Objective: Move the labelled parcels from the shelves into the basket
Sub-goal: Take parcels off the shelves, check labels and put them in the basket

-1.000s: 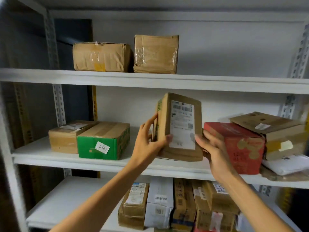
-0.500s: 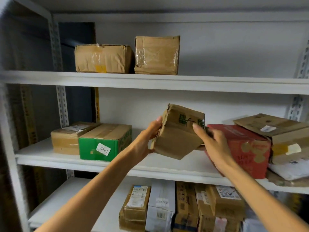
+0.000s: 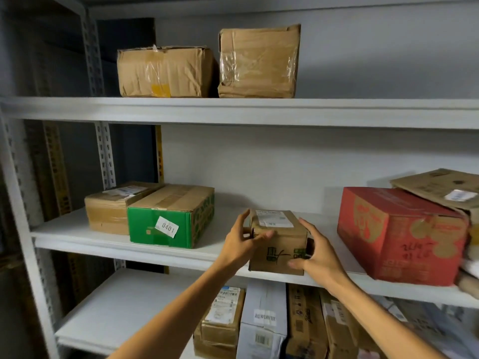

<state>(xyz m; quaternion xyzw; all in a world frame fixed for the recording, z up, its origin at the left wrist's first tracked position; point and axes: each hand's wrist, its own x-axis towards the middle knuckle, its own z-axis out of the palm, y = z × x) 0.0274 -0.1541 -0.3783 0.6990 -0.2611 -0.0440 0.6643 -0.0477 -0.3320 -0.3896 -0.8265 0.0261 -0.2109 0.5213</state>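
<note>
Small brown labelled parcel [image 3: 282, 246] sits at middle shelf's [image 3: 108, 244] front edge, btwn green box [image 3: 166, 226] & red box [image 3: 396, 234]. L hand [image 3: 242, 244] clamps its left top corner, R hand [image 3: 315, 252] its right side.

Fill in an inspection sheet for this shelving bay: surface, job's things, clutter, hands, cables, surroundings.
Surface: white middle shelf, bare behind the hands.
Job's things: brown parcel at the shelf's front edge, label on top; basket not in view.
Clutter: tan box and green box to the left, red box to the right; taped boxes on the top shelf; upright parcels on the bottom shelf.
Hands: left hand and right hand grip the parcel's two sides.
Cables: nothing seen.
Surroundings: grey wall, perforated uprights.
</note>
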